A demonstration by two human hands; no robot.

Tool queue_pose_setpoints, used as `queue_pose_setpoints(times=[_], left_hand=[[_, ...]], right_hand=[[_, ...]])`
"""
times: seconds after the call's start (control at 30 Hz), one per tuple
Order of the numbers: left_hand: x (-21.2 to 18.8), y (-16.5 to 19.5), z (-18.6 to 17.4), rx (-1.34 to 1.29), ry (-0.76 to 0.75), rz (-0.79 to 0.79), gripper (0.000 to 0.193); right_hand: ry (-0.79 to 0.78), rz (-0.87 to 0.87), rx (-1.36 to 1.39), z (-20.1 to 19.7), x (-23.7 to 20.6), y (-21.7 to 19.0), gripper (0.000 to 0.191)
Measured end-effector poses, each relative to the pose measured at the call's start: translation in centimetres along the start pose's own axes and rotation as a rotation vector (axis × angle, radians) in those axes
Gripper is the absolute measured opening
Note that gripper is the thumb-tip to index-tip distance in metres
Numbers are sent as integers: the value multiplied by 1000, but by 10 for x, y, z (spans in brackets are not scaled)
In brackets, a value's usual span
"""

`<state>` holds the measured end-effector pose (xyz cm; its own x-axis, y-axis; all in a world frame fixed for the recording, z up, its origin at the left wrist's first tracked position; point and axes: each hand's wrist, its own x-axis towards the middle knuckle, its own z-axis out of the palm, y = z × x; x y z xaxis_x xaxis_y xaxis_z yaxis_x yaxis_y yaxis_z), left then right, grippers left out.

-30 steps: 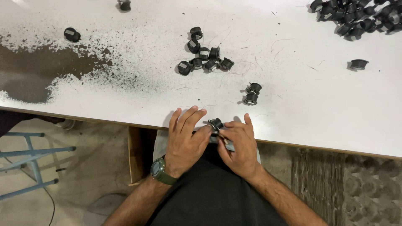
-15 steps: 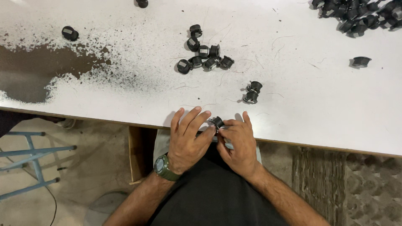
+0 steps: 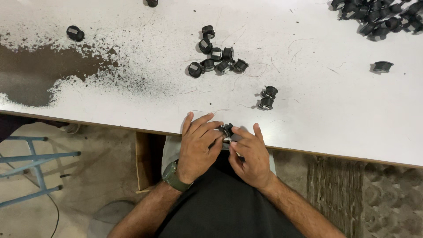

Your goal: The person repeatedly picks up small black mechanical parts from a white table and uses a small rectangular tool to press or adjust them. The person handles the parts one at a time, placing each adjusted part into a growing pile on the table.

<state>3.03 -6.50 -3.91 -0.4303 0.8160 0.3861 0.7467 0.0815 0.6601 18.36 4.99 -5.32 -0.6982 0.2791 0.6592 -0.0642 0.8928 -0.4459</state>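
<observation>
While little differs from a second ago, noting left to right: blue frame [image 3: 35, 167] low at far left, dark worn patch [image 3: 39, 79] on the white table [image 3: 330, 114], one lone black part [image 3: 75, 33] above it. Left hand [image 3: 198, 147], watch [image 3: 175, 176] on the wrist, fingers [image 3: 203, 125] fanned out and lying over the table edge, fingertips touching a small black part [image 3: 228, 129]. Right hand [image 3: 249, 154] just beside, fingers curled, thumb and forefinger pinching that same part (now nudged a little further left than before, so handling goes on at the edge). Beyond: cluster [image 3: 216, 59], pair [image 3: 267, 98], single part [image 3: 382, 66], pile [image 3: 379, 15] at top right.
</observation>
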Motion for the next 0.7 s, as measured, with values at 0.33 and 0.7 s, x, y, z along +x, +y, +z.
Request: queue_pose_setpoints(times=[0.33, 0.7], left_hand=[[0, 2, -4, -53, 1, 12, 6], [1, 1, -3, -65, -2, 23, 7]], right_hand=[[-41, 19, -71, 1, 8, -2, 33], [-53, 61, 33, -4, 6, 2, 34]])
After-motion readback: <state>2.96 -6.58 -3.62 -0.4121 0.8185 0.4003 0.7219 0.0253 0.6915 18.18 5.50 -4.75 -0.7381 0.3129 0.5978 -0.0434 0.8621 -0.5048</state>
